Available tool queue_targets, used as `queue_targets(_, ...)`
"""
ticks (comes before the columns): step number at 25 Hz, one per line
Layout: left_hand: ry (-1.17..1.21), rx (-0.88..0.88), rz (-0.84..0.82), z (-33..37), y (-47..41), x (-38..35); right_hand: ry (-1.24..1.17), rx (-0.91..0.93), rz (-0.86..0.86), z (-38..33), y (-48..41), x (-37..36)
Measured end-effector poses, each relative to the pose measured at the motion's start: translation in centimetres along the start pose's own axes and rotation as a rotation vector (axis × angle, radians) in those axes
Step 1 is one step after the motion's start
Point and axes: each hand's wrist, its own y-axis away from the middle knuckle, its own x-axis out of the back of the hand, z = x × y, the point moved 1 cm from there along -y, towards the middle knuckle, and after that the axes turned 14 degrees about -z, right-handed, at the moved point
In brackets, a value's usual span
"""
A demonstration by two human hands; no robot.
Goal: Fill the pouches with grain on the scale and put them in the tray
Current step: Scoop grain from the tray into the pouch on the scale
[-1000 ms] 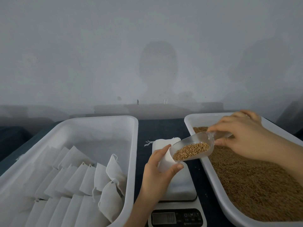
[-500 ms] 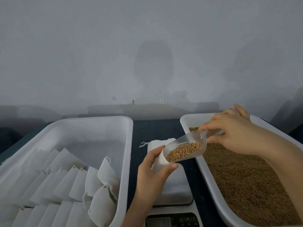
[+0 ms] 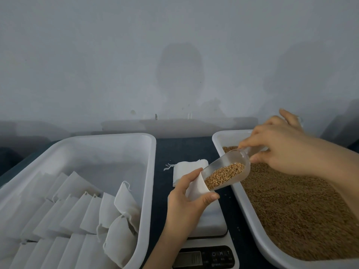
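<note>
Left hand (image 3: 184,202) pinches pouch (image 3: 196,189) open above scale (image 3: 211,220). Right hand (image 3: 281,148) grips scoop (image 3: 233,159) handle; grain (image 3: 223,175) at pouch mouth. Scale keys read "M", "T"; display dim, small print illegible, front cut off. Rows of pouches (image 3: 77,210) in tray (image 3: 151,171), lower ones cropped.

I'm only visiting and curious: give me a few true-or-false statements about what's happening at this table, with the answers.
1. The right hand holds a clear scoop with grain in it. True.
2. The left hand is empty. False: it holds a white pouch at the scoop's mouth.
3. The scale sits between the left tray and the right tray. True.
4. The left tray is full of grain. False: it holds white pouches; the bulk grain lies in the right tray.
</note>
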Motion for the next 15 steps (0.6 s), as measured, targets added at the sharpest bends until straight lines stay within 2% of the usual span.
queue_targets(12, 0.039, -0.01, 0.02, 0.3, 0.1, -0.5, 0.151, 0.005, -0.001, -1.2, 0.2, 1.6)
queue_targets(15, 0.037, -0.006, 0.042, 0.4, 0.1, -0.6, 0.193, 0.029, 0.049, -1.8, 0.2, 2.1)
